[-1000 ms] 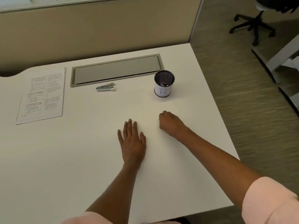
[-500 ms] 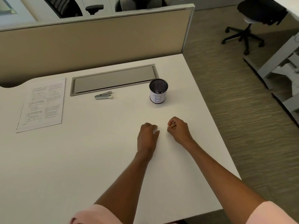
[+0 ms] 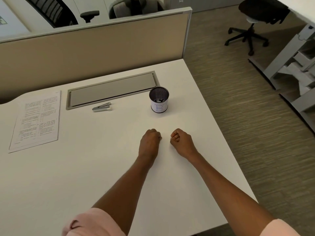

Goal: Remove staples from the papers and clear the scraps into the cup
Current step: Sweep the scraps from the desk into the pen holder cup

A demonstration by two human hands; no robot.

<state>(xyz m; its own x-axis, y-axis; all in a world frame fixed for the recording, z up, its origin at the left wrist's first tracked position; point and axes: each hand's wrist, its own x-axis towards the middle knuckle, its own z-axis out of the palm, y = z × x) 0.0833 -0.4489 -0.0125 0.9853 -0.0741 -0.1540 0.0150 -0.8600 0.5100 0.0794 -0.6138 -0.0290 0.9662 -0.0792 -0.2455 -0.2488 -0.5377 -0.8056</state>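
Note:
A black mesh cup (image 3: 159, 100) with a white label stands on the white desk (image 3: 85, 167), with small scraps inside it. A metal staple remover (image 3: 102, 107) lies to its left, near the desk's cable flap. Printed papers (image 3: 36, 120) lie flat at the far left. My left hand (image 3: 150, 140) and my right hand (image 3: 181, 141) rest as closed fists side by side on the desk, a little in front of the cup. Whether either fist holds any scrap is hidden.
A grey cable flap (image 3: 111, 90) is set into the desk behind the staple remover. A beige partition (image 3: 93, 48) closes the far side. The desk's right edge drops to carpet, where an office chair (image 3: 252, 23) and a white shelf unit (image 3: 298, 65) stand.
My left hand, flat a second ago, has curled into a fist and slid right beside my right hand. The view has tilted up, showing more of the room.

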